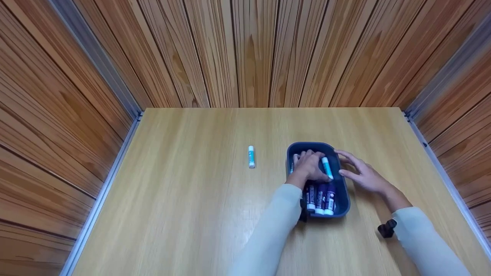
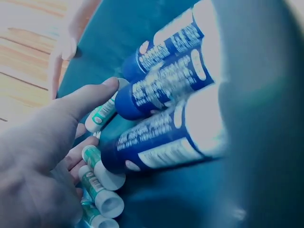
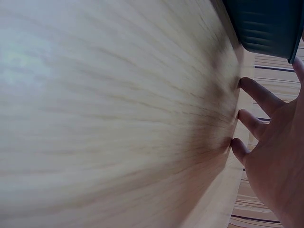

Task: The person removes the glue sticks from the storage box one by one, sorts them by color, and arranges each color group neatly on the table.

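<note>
In the head view, a dark blue bin [image 1: 343,207] holds glue sticks. My left hand [image 1: 308,166] reaches into it, thumb extended beside a small teal and white glue stick [image 1: 326,167]. In the left wrist view the thumb tip lies at that stick's end, and several small green and white glue sticks [image 2: 100,190] lie by the fingers; some fingertips are hidden. Three larger purple-blue glue sticks [image 1: 320,199] with white ends lie in the near part. My right hand [image 1: 362,174] is at the bin's right side, fingers spread, with fingertips at the rim and tabletop.
One small teal and white glue stick [image 1: 251,157] stands apart on the wooden table [image 1: 184,191], left of the bin. Wood-panelled walls [image 1: 253,53] with grey metal edges [image 1: 105,195] enclose the table at the back and both sides.
</note>
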`<state>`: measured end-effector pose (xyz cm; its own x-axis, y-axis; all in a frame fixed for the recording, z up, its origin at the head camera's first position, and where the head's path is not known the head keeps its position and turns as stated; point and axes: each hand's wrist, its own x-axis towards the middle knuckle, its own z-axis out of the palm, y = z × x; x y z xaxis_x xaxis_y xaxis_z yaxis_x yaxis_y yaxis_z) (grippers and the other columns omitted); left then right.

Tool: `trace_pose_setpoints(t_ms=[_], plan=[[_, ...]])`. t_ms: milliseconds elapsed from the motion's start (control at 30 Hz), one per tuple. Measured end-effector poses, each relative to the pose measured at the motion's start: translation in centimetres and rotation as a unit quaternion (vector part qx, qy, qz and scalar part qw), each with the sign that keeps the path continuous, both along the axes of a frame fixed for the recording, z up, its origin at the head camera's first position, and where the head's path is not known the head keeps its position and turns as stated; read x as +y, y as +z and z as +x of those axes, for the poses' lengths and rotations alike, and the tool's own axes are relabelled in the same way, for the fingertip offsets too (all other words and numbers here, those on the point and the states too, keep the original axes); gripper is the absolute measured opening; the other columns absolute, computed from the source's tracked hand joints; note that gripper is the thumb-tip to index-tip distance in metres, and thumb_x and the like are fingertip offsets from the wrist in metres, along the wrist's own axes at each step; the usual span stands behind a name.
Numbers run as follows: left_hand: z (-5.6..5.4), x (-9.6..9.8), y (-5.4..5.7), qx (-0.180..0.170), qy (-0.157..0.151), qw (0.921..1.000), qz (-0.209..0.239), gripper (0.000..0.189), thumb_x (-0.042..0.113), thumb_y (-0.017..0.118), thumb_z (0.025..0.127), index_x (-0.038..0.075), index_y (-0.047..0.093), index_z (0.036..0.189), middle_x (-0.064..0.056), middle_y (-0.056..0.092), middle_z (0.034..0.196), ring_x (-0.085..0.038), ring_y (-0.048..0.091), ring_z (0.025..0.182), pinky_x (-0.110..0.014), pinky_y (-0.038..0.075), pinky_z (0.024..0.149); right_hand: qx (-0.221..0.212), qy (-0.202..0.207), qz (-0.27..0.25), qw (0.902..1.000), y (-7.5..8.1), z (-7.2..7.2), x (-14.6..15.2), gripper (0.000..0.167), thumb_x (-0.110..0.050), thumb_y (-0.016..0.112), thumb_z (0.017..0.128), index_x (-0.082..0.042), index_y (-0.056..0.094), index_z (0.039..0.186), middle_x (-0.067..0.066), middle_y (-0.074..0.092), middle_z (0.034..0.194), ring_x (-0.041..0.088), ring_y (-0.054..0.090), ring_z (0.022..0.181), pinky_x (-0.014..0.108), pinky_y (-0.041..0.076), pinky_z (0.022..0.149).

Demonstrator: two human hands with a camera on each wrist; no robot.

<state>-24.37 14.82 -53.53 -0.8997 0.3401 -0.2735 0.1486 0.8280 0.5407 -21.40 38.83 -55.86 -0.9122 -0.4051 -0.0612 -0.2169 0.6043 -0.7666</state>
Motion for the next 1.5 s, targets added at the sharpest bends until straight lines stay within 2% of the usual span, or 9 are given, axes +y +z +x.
trace_pose_setpoints(t_ms=[267,367,633,867,1100,1333,1500], plan=[[0.4,0.7,0.0,0.0,0.041,0.9991,0.008,0.083,0.054,0.098,0.085,0.041,0.06,0.158,0.009,0.058,0.162,-0.017,0.046,0.158,-0.046,0.025,0.144,0.003,0.009,-0.009,0.9999,-0.1,-0.1,0.1,0.068,-0.025,0.057,0.118,-0.023,0.026,0.179,0.031,0.04,0.178,0.063,0.033,0.166,0.094,0.021,0.124],[0.5,0.9,0.0,-0.004,0.048,0.9988,0.008,0.084,0.053,0.099,0.084,0.042,0.059,0.157,0.008,0.057,0.163,-0.018,0.044,0.158,-0.047,0.027,0.144,0.006,0.01,-0.012,0.9999,-0.1,-0.1,0.1,0.068,-0.024,0.057,0.119,-0.022,0.026,0.179,0.031,0.039,0.179,0.063,0.033,0.165,0.094,0.021,0.124],[0.5,0.7,-0.1,0.004,0.033,0.9995,-0.003,0.078,0.048,0.096,0.089,0.039,0.059,0.157,0.007,0.057,0.162,-0.019,0.045,0.155,-0.048,0.031,0.142,0.0,0.01,-0.012,0.9999,-0.1,-0.1,-0.1,0.068,-0.026,0.057,0.119,-0.022,0.027,0.179,0.027,0.033,0.183,0.062,0.033,0.166,0.093,0.021,0.125],[0.4,-0.1,0.5,-0.026,0.019,0.9983,0.048,0.077,0.041,0.095,0.092,0.032,0.058,0.16,0.005,0.056,0.165,-0.022,0.038,0.167,-0.052,0.022,0.146,-0.004,0.005,-0.012,0.9999,0.1,-0.1,-0.1,0.068,-0.027,0.057,0.119,-0.024,0.027,0.179,0.026,0.034,0.183,0.061,0.032,0.167,0.093,0.021,0.126],[0.2,-0.3,0.6,-0.044,0.011,0.9969,0.065,0.076,0.041,0.094,0.094,0.032,0.058,0.161,0.006,0.055,0.168,-0.024,0.032,0.173,-0.055,0.019,0.147,-0.005,0.007,-0.012,0.9999,0.1,0.0,0.0,0.069,-0.027,0.058,0.118,-0.024,0.026,0.179,0.024,0.031,0.185,0.061,0.032,0.167,0.09,0.023,0.127],[0.0,-0.6,1.3,-0.026,0.0,0.9981,0.055,0.079,0.041,0.094,0.094,0.033,0.056,0.163,0.008,0.054,0.17,-0.022,0.038,0.168,-0.057,0.023,0.146,-0.008,0.007,-0.013,0.9999,0.1,0.0,0.1,0.07,-0.027,0.058,0.118,-0.023,0.025,0.179,0.026,0.032,0.184,0.061,0.032,0.167,0.089,0.024,0.127],[-0.3,-1.1,2.2,-0.015,-0.014,0.9977,0.064,0.079,0.04,0.094,0.094,0.033,0.056,0.163,0.008,0.053,0.171,-0.02,0.039,0.169,-0.056,0.022,0.146,-0.011,0.005,-0.011,0.9999,0.2,0.0,0.0,0.07,-0.029,0.059,0.118,-0.024,0.026,0.179,0.025,0.033,0.184,0.06,0.032,0.167,0.09,0.021,0.127]])
